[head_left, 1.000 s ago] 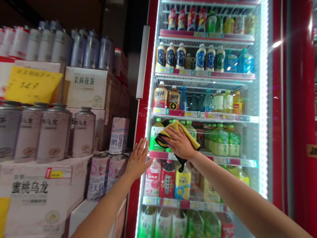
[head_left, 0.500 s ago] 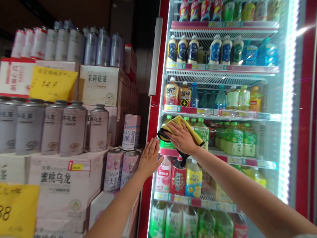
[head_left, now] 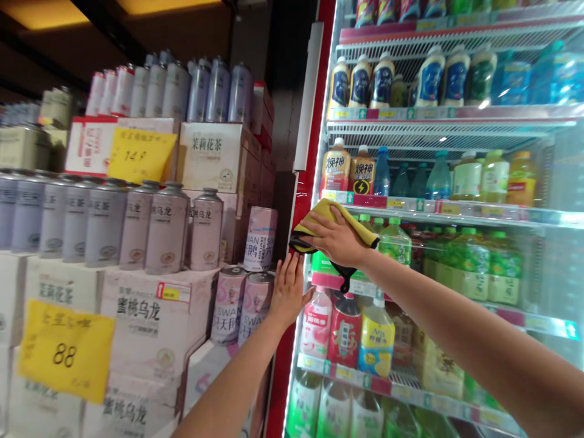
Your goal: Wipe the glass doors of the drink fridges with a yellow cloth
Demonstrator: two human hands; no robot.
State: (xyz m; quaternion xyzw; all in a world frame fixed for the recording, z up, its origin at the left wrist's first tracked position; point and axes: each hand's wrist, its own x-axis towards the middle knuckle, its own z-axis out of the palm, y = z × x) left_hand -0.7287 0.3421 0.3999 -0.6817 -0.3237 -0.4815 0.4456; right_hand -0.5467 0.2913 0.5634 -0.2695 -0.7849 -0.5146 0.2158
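My right hand [head_left: 340, 234] presses a yellow cleaning cloth [head_left: 326, 212] with black edging against the drinks cooler's glass door [head_left: 420, 243]. Its fingers are spread over the fabric, and a black corner hangs below the palm. The cloth's left end reaches over the red door frame [head_left: 285, 365]. Just left of and below it, my left hand [head_left: 288, 291] lies on the frame with its fingers stretched out, holding nothing. Behind the glass, bottles of pink drink [head_left: 317, 325], red drink [head_left: 345, 334] and yellow drink [head_left: 376, 340] stand under the cloth.
Left of the cooler, cans [head_left: 166, 231] stand on stacked cartons [head_left: 150, 340] with yellow price signs [head_left: 66, 353]. A pale can [head_left: 261, 237] sits on other cans close to my left hand. A long white handle [head_left: 309, 97] runs up the door frame.
The view has turned left, so cans and cooler appear further right. My right hand and the cloth have slid left across the glass towards the frame. My left hand stays at the frame.
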